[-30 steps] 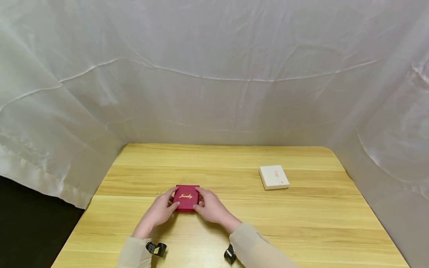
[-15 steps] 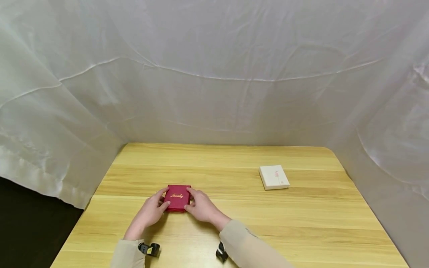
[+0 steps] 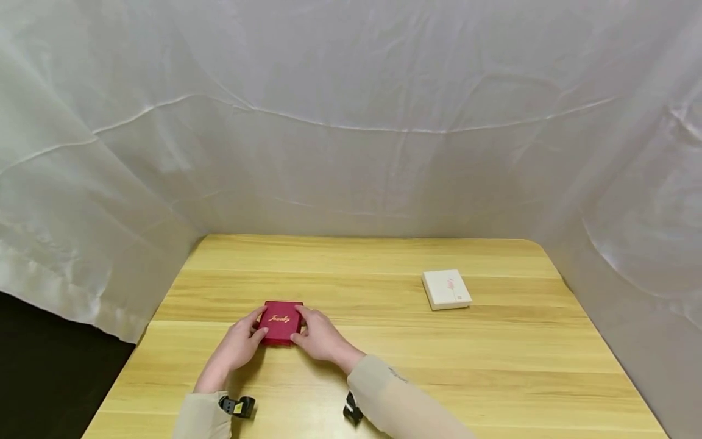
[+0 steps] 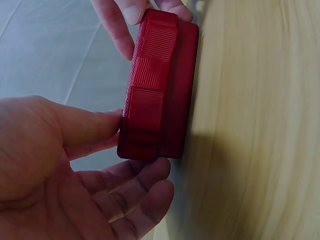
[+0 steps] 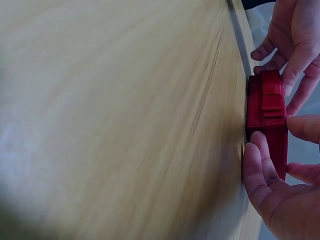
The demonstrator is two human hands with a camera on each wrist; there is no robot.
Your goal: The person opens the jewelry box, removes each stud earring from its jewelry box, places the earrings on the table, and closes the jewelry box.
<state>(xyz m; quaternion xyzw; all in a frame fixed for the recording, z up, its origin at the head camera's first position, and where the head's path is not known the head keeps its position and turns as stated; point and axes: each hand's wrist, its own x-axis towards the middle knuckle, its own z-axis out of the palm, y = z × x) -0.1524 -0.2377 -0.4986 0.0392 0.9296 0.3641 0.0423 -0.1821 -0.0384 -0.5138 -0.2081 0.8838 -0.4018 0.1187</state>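
Observation:
A square red jewelry box [image 3: 280, 327] with gold "Jewelry" lettering on its lid lies on the table, left of centre in the head view. My left hand [image 3: 238, 345] grips its left side and my right hand [image 3: 321, 336] its right side. Seen from the left wrist, a ribbed red ribbon bow [image 4: 150, 75] runs along the box's front face. There the left thumb presses the lid edge while curled fingers touch the lower side. From the right wrist, the right fingertips [image 5: 257, 140] lie against the box's side near the tabletop.
A flat white box [image 3: 446, 289] with a pink flower print stands at the back right of the wooden table [image 3: 493, 366]. Pale curtains [image 3: 356, 171] hang around the back and both sides. A black wrist camera [image 3: 241, 407] sits at the left cuff.
Both hands have shifted the jewelry box leftward across the table. Small thin items that showed left of it one second ago are now hidden. The white box stays in place.

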